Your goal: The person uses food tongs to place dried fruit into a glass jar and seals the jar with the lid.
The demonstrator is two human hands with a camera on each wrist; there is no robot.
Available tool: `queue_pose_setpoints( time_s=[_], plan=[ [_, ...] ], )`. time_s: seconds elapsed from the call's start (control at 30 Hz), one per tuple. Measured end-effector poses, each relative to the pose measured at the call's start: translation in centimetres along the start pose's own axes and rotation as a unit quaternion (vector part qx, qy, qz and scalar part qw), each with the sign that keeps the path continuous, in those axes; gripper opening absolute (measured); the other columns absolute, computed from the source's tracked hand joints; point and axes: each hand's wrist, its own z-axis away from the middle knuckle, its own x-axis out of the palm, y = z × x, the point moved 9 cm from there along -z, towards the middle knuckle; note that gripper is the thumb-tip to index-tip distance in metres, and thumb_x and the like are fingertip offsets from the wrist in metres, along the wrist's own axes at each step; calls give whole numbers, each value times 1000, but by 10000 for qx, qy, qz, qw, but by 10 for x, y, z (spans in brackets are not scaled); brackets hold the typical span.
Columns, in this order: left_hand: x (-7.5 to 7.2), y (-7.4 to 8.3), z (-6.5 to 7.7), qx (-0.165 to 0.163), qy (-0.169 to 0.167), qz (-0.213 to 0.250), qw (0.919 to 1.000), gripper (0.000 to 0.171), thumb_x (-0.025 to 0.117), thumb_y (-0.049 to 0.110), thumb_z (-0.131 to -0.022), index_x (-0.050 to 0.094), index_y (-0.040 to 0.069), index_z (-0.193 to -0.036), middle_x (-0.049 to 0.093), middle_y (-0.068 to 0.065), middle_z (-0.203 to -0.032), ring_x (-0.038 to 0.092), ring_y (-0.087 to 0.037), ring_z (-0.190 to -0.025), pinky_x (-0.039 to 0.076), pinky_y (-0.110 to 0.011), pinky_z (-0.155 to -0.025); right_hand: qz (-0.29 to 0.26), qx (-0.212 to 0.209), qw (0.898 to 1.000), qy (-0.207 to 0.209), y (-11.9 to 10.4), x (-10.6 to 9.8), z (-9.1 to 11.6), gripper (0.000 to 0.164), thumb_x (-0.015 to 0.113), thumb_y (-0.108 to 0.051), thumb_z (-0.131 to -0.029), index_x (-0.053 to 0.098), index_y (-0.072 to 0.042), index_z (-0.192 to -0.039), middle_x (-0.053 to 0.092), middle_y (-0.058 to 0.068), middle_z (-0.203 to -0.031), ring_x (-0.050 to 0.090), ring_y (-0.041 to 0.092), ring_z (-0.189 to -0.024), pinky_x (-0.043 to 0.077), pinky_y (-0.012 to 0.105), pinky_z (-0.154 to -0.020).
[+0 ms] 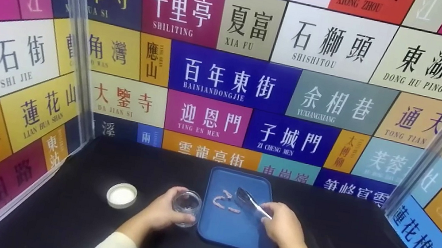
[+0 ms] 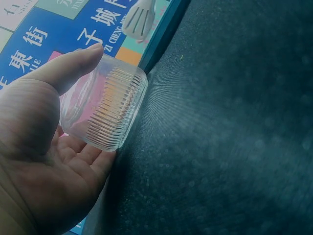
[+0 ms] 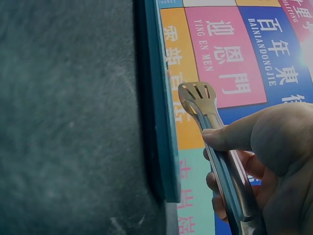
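A clear ribbed jar [image 1: 187, 201] is gripped between thumb and curled fingers of the left hand [image 1: 163, 211], just beside the left edge of a blue tray [image 1: 240, 235]. Metal tongs [image 1: 253, 205] are held in the right hand [image 1: 282, 225] over the tray, near small pale pieces [image 1: 234, 210] laid on it. The tray is set on a black surface [image 1: 177, 170], shared with a round white lid [image 1: 121, 195]. Behind, the wall [image 1: 208, 117] is covered in colourful lettered panels.
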Motion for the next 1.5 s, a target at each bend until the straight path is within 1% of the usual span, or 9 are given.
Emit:
queue_pose_setpoints(
  time_s=[0.17,0.4,0.57,0.73,0.87,0.97,1.2,1.37,1.5],
  plan=[
    [0,2,1,68,-12,58,10000,89,96,25,-78,49,3,-150,63,-21,-149,60,-39,-139,40,-61,-125,-19,-42,10000,49,-7,-4,1,29,78,-9,-95,79,-15,-123,74,14,-128,68,34,-120,54,60,-108],
    [-2,0,0,-1,36,-84,10000,90,96,30,-78,49,5,-150,65,-18,-146,63,-37,-135,43,-60,-123,-36,27,10000,31,-16,-8,4,34,77,-11,-96,76,-16,-129,71,14,-136,66,37,-129,51,62,-113],
    [-2,-2,-1,-31,34,-78,10000,91,96,30,-78,49,6,-151,65,-18,-148,62,-36,-136,42,-60,-124,-26,-173,9998,108,-29,-13,7,35,78,-12,-96,76,-17,-131,71,14,-139,64,38,-133,49,62,-116],
    [-2,-2,-1,-25,43,-69,10000,91,97,29,-77,49,5,-151,65,-19,-147,62,-37,-135,42,-61,-123,-32,-480,9986,234,-46,-17,13,34,80,-12,-95,78,-19,-128,74,11,-135,67,35,-131,51,59,-114],
    [-2,-3,-1,-53,47,-52,10000,93,97,31,-77,49,5,-151,64,-19,-147,62,-37,-136,42,-61,-124,12,-636,9977,236,-56,-17,17,33,81,-14,-95,79,-22,-126,75,8,-132,68,33,-129,53,57,-113],
    [-2,-3,-1,-31,37,20,10000,93,97,29,-77,48,4,-151,64,-19,-147,62,-37,-136,42,-60,-124,11,-762,9967,273,-64,-17,21,32,81,-13,-94,80,-24,-125,77,5,-126,70,31,-125,55,56,-110],
    [0,1,1,-43,6,260,9997,92,97,25,-77,48,4,-151,65,-20,-147,62,-38,-136,41,-60,-124,-42,-1203,9917,448,-82,-19,29,33,83,-10,-90,81,-25,-120,79,-1,-115,74,27,-114,60,51,-101],
    [0,3,2,-2,8,176,9998,91,96,24,-77,48,4,-151,65,-20,-146,62,-39,-135,41,-62,-123,-68,-1417,9890,423,-93,-16,36,34,83,-11,-89,82,-27,-119,78,-5,-111,74,22,-108,61,47,-96],
    [0,1,1,-17,-16,86,10000,91,96,27,-77,48,4,-152,64,-20,-147,61,-38,-137,41,-62,-124,-90,-1460,9887,338,-99,-14,40,34,84,-13,-89,82,-28,-119,78,-7,-111,73,19,-107,61,46,-95]
  ],
)
